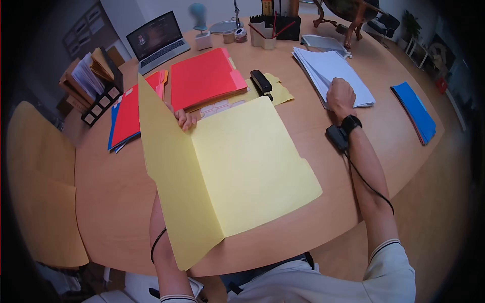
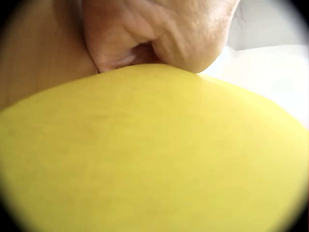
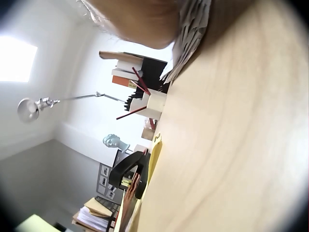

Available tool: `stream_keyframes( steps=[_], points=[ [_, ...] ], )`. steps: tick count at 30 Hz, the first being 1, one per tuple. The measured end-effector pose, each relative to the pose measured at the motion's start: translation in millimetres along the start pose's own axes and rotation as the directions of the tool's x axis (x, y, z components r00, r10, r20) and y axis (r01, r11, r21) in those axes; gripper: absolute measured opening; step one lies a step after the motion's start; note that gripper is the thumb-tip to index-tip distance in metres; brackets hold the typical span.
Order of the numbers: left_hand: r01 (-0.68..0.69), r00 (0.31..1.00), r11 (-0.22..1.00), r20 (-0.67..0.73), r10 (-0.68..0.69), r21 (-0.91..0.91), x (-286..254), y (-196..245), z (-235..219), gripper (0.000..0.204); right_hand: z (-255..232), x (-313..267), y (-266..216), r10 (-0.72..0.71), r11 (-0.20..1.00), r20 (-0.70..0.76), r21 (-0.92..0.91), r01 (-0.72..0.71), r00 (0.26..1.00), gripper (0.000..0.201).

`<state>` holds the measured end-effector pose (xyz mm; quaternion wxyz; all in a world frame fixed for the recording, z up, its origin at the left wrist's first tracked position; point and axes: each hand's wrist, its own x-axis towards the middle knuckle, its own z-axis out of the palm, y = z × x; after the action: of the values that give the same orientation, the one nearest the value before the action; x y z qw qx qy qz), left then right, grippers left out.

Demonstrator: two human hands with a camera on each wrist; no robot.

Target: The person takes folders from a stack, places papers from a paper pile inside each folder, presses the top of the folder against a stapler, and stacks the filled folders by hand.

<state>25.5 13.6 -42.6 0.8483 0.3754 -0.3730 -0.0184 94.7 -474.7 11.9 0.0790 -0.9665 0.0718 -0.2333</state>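
A yellow file folder (image 1: 247, 166) lies opened over the front of the desk, its left flap raised. My left hand (image 1: 185, 120) grips that flap at its far end, fingers curled over the edge; the flap hides much of the hand and forearm. From the left wrist, the hand (image 2: 154, 34) shows above the broad yellow folder (image 2: 154, 150). My right hand (image 1: 341, 96) holds the near edge of a stack of white paper (image 1: 348, 70), fingers curled, top sheets slightly raised. In the right wrist view the paper edges (image 3: 193, 36) fan out beside the hand (image 3: 140, 21).
Behind the yellow folder are red folders (image 1: 204, 78) and a black stapler (image 1: 261, 83). A laptop (image 1: 157, 40), a file holder (image 1: 101, 103) and a pen holder (image 1: 262, 38) stand farther back. Blue folders (image 1: 413, 112) lie near the right edge.
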Motion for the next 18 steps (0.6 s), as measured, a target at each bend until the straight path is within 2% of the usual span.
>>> stream_keyframes(
  steps=[1, 4, 5, 6, 8, 9, 11, 12, 14, 15, 17, 18],
  points=[
    [-0.002, 1.000, 1.000, -0.001, 0.002, 0.001, -0.5, -0.2, -0.8, 0.023, 2.5, 1.1, 4.4, 0.021, 0.998, -0.066, 0.060, -0.017, 0.998, 0.019],
    [-0.040, 0.999, 0.999, 0.002, 0.040, 0.016, 1.8, 0.7, 5.1, 0.024, -16.6, 4.8, -2.9, 0.069, 0.990, -0.140, 0.133, -0.051, 0.988, 0.017],
    [-0.053, 0.999, 0.998, 0.000, 0.053, 0.025, 1.6, 0.6, 5.3, 0.024, -21.0, 5.0, -8.1, 0.031, 0.982, -0.214, 0.188, 0.010, 0.976, 0.014],
    [-0.066, 0.998, 0.997, -0.002, 0.067, 0.036, 1.5, 0.5, 5.8, 0.024, -25.1, 5.7, -13.6, 0.024, 0.981, -0.211, 0.193, 0.017, 0.977, 0.014],
    [-0.090, 0.996, 0.994, -0.006, 0.091, 0.057, 1.4, 0.2, 6.5, 0.024, -36.6, 5.9, -30.5, -0.128, 0.901, -0.258, 0.373, 0.221, 0.958, 0.012],
    [-0.101, 0.995, 0.993, -0.006, 0.102, 0.067, -0.1, -1.0, 3.2, 0.024, -44.3, 1.6, -44.3, -0.131, 0.898, -0.256, 0.378, 0.224, 0.958, 0.012],
    [-0.121, 0.993, 0.989, -0.003, 0.122, 0.085, -0.3, -2.1, 2.5, 0.025, -56.9, -13.4, -75.2, -0.284, 0.656, -0.295, 0.634, 0.409, 0.912, 0.010],
    [-0.131, 0.991, 0.987, -0.001, 0.131, 0.094, 0.0, -2.5, 3.1, 0.025, -61.3, -21.4, -89.5, -0.321, 0.536, -0.244, 0.750, 0.388, 0.915, 0.011],
    [-0.148, 0.989, 0.983, 0.002, 0.149, 0.110, 0.8, -3.5, 4.6, 0.025, -79.8, -41.3, -112.8, -0.464, 0.240, -0.114, 0.939, 0.248, 0.878, 0.012],
    [-0.157, 0.987, 0.981, 0.004, 0.158, 0.118, 1.3, -4.0, 5.5, 0.025, -90.0, -50.1, -121.4, -0.466, 0.236, -0.113, 0.940, 0.247, 0.878, 0.012],
    [-0.177, 0.982, 0.976, -0.040, 0.184, 0.127, 1.6, -9.3, 8.4, 0.021, -108.7, -64.2, -132.7, -0.530, 0.001, -0.038, 0.999, 0.045, 0.847, 0.017],
    [-0.199, 0.974, 0.971, -0.081, 0.211, 0.134, 1.7, -11.0, 11.8, 0.021, -115.8, -68.3, -133.9, -0.534, -0.001, -0.037, 0.999, 0.043, 0.844, 0.017]
  ],
)
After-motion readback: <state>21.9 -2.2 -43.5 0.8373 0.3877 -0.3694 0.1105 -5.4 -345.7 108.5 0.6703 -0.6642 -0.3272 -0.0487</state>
